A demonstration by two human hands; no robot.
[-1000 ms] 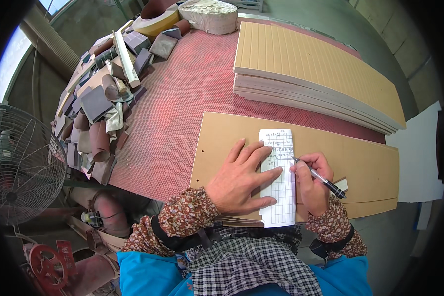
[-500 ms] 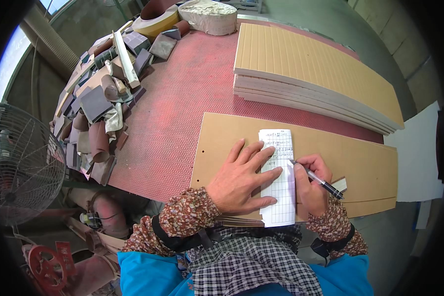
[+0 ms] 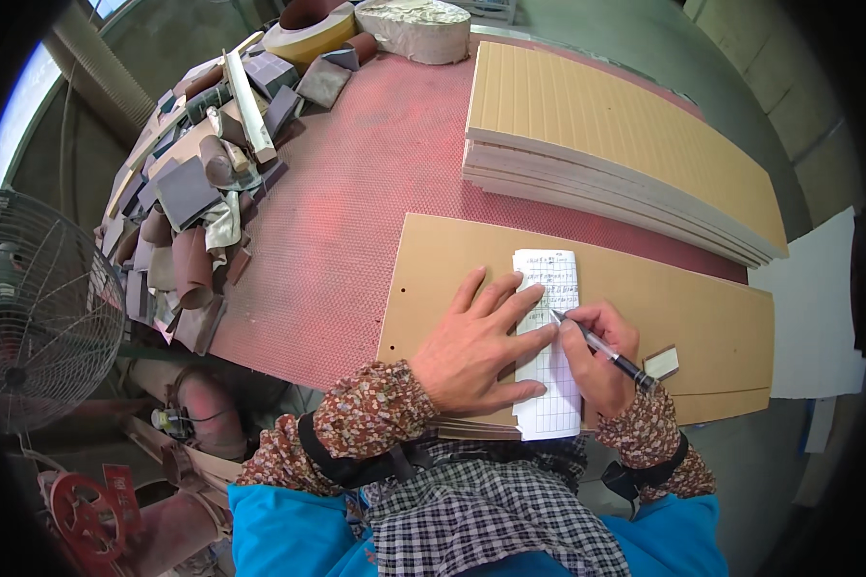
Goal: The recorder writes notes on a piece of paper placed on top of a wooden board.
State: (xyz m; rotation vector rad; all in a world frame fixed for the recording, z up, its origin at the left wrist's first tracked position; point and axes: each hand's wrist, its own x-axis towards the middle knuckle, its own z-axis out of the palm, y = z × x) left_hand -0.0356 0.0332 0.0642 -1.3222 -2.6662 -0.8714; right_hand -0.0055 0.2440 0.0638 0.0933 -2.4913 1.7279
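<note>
A narrow strip of gridded white paper (image 3: 554, 385) lies lengthwise on a tan panel (image 3: 683, 327), with handwriting over its upper part. Spread flat, my left hand (image 3: 481, 346) presses on the panel, its fingertips reaching over the paper's left side. My right hand (image 3: 601, 356) grips a pen (image 3: 601, 348) with a clear barrel and dark end; the tip meets the paper near the lowest written lines. Just right of that hand, a small pale rectangular piece with a dark edge (image 3: 661, 363) rests on the panel. Two small dark holes show near the panel's left edge.
Behind the panel, a stack of grooved tan boards (image 3: 616, 135) sits on the red mesh-patterned table (image 3: 356, 183). Sanding blocks and rolled abrasive sheets (image 3: 183, 197) are heaped at the left. A wire-caged fan (image 3: 48, 308) and a red handwheel (image 3: 87, 516) stand beyond the table's left side.
The pen tip has shifted left across the paper, and my right hand has moved slightly left with it. My left hand stays spread on the sheet. The whole view has shifted a little.
</note>
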